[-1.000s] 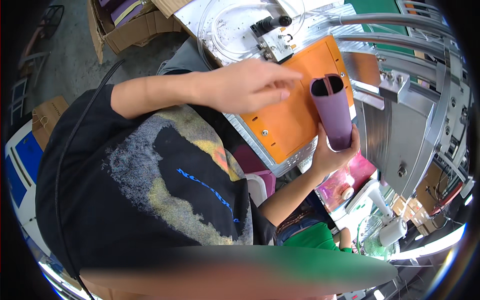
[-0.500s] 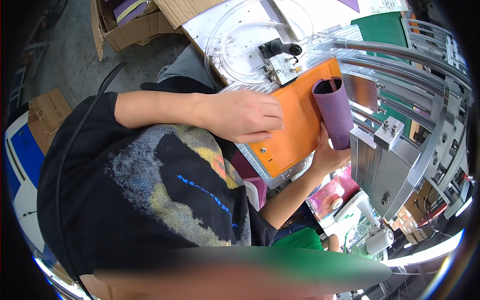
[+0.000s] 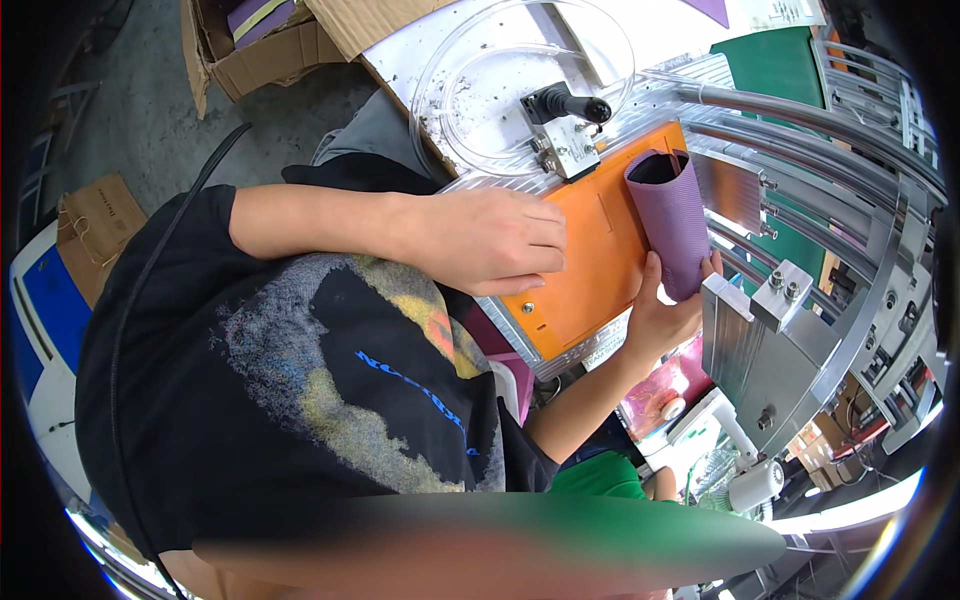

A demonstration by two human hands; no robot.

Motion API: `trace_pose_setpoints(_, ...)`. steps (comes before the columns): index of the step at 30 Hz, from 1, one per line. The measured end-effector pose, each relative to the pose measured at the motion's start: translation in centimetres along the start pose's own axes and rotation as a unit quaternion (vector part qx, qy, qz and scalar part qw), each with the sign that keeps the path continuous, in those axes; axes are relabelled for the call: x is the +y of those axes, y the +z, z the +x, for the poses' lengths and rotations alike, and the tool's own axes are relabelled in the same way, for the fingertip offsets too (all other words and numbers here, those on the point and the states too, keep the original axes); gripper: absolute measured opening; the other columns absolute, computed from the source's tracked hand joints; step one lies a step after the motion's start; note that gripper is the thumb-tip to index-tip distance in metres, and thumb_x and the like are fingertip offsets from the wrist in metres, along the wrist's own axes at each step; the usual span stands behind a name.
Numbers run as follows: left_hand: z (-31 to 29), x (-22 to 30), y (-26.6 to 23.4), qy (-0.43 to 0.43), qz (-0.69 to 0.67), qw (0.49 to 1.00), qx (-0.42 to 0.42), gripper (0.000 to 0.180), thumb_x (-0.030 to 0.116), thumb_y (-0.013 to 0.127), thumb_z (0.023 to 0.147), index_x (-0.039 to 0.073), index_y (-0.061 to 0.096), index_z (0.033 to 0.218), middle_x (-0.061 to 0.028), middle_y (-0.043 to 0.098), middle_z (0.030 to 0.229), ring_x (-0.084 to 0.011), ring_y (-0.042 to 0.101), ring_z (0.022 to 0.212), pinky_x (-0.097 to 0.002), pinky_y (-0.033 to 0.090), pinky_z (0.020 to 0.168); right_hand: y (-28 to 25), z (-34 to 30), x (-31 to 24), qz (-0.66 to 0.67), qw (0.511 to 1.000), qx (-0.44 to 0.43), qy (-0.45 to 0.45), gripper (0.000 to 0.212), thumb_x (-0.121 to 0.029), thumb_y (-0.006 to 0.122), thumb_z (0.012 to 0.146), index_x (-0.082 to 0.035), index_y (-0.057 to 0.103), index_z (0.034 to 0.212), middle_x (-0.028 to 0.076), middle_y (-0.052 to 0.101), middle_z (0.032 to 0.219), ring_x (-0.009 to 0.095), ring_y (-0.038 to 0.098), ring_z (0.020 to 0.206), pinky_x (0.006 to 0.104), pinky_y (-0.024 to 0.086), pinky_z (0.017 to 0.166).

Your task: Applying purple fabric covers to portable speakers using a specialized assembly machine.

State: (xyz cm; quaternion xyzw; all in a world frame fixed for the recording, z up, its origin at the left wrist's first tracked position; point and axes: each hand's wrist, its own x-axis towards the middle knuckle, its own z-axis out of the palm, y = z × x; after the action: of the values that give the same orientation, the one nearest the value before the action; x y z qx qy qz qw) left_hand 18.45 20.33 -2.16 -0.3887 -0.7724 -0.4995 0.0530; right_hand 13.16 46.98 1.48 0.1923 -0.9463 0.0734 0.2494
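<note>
A purple textured sheet, rolled into a tube, stands tilted over the right part of an orange plate. My right hand grips the tube's lower end, thumb on the near side and fingertips showing round the far side. The tube's upper end gapes, dark inside. At the plate's left edge lies my left hand, its fingers curled in together. Its fingertips are turned down, and whatever may be in them is hidden.
A black-handled lever valve sits beyond the plate, beside coiled clear tubing. Metal rods and a metal block crowd the right side. A cardboard box stands at the far left. Someone in a green sleeve is at the lower right.
My right hand has shifted slightly round the tube, and its fingertips now show past the tube's right side. The left hand has stayed in place.
</note>
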Motion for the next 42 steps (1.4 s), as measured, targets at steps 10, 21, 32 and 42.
trace_pose_setpoints(10,0.1,0.1,0.1,0.003,-0.007,1.0,0.002,0.021,0.012,0.064,0.079,0.001,0.058,0.095,-0.0121,0.057,0.094,-0.0284,0.057,0.096,-0.0367,0.048,0.083,0.1,0.0,-0.2,0.015,0.999,0.017,-0.025,0.055,-0.025,0.084,0.067,0.0,0.061,0.111,0.021,0.062,0.11,0.035,0.063,0.096,0.0411,0.052,0.08)
trace_pose_setpoints(21,0.0,0.2,0.0,-0.008,-0.019,1.0,-0.012,0.027,0.012,0.065,0.079,0.0,0.058,0.103,-0.0134,0.058,0.101,-0.0305,0.057,0.099,-0.0376,0.048,0.084,-0.2,-0.7,-0.1,0.032,0.999,0.014,-0.027,0.055,-0.019,0.085,0.067,0.002,0.06,0.112,0.022,0.066,0.106,0.031,0.068,0.088,0.0353,0.056,0.072)
trace_pose_setpoints(32,4.3,3.4,1.8,-0.345,-0.555,0.741,0.154,0.047,0.02,0.074,0.081,0.0,0.053,0.118,-0.0126,0.06,0.113,-0.0212,0.061,0.103,-0.0315,0.05,0.088,-2.5,-3.2,-4.2,0.393,0.907,-0.057,0.138,0.074,-0.031,0.089,0.057,0.006,0.057,0.112,0.016,0.063,0.108,0.027,0.061,0.1,0.0367,0.048,0.088)
trace_pose_setpoints(42,4.9,2.8,1.5,-0.345,-0.645,0.657,0.181,0.036,0.026,0.053,0.095,0.004,0.048,0.123,-0.0071,0.059,0.114,-0.0194,0.06,0.106,-0.0359,0.05,0.094,-2.1,-4.1,-4.5,0.441,0.888,0.056,0.12,0.086,-0.016,0.089,0.052,0.001,0.047,0.125,0.018,0.055,0.121,0.029,0.054,0.112,0.0397,0.04,0.098)
